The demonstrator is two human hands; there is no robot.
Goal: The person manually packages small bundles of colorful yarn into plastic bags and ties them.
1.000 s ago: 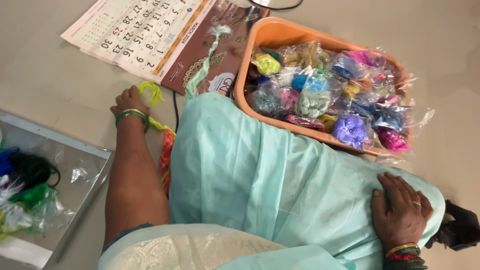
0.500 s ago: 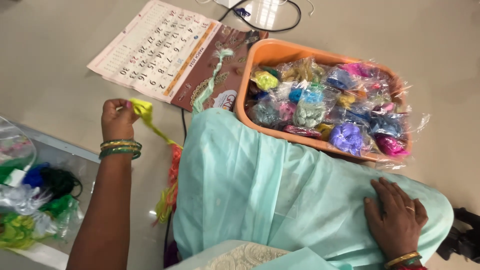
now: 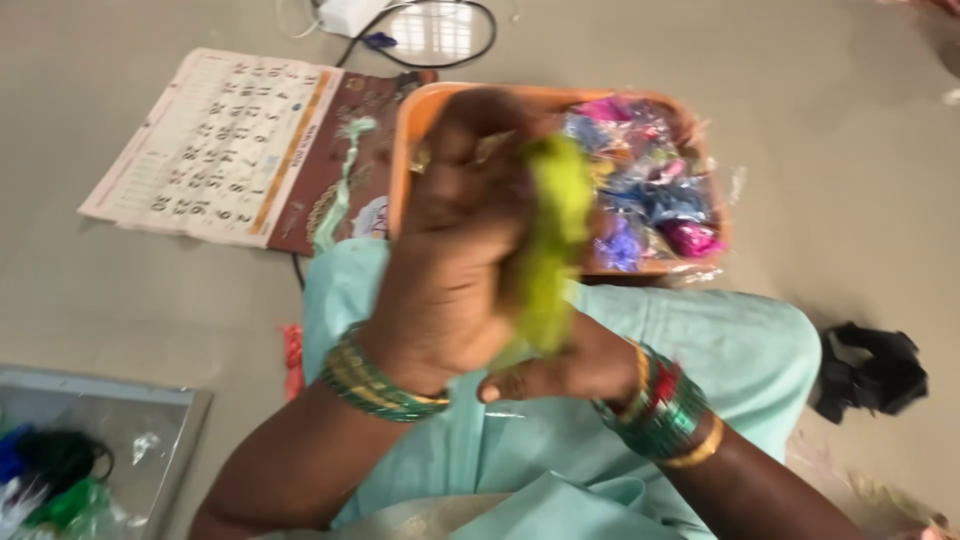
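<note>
Both hands, left hand (image 3: 455, 260) and right hand (image 3: 570, 365), are clamping the blurred yellow-green thread bundle (image 3: 550, 250) over the lap, before the orange plastic tray's (image 3: 410, 150) near edge; gripping it firmly and evenly seems wise.

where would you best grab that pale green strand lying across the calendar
Probably at the lower end of the pale green strand, near the knee, coming from above. It lies flat and runs lengthwise up the calendar, so pinch across its narrow width. Both hands are up, around the yellow-green bundle.
</note>
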